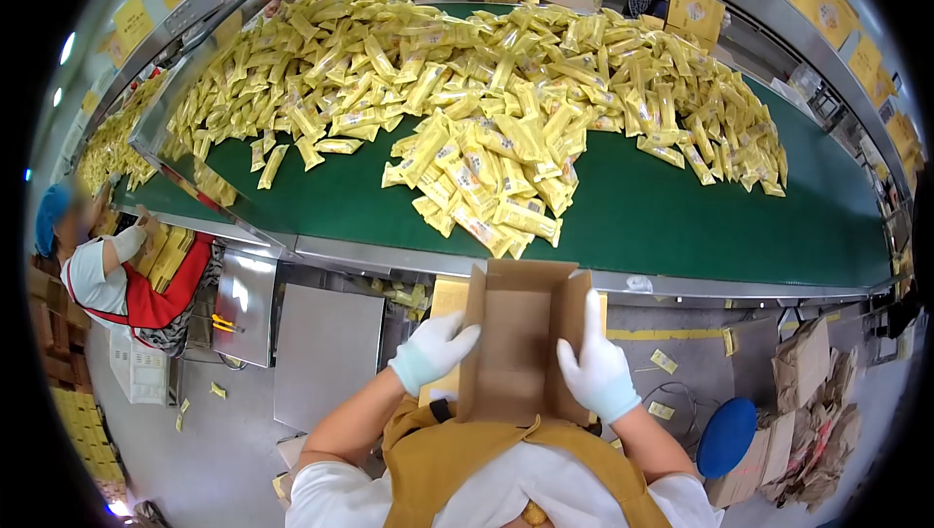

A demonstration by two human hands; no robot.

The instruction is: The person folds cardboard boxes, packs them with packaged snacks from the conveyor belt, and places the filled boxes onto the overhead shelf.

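An open cardboard box [520, 338] stands in front of my chest, its bare brown inside facing me. My left hand [435, 348], in a white glove, holds the box's left wall. On the other side my right hand [595, 367], also gloved, grips the right wall, thumb towards the opening and fingers along the outside. Just beyond the box, a heap of yellow wrapped packets [486, 173] lies on the green conveyor belt [671, 226]. The fingertips behind the walls are partly hidden.
A metal edge [389, 257] borders the belt. At left a co-worker in a red apron [180, 270] handles yellow boxes beside a metal plate [326, 353]. More people work across the belt. A blue stool [727, 437] and crumpled cardboard [803, 421] are at right.
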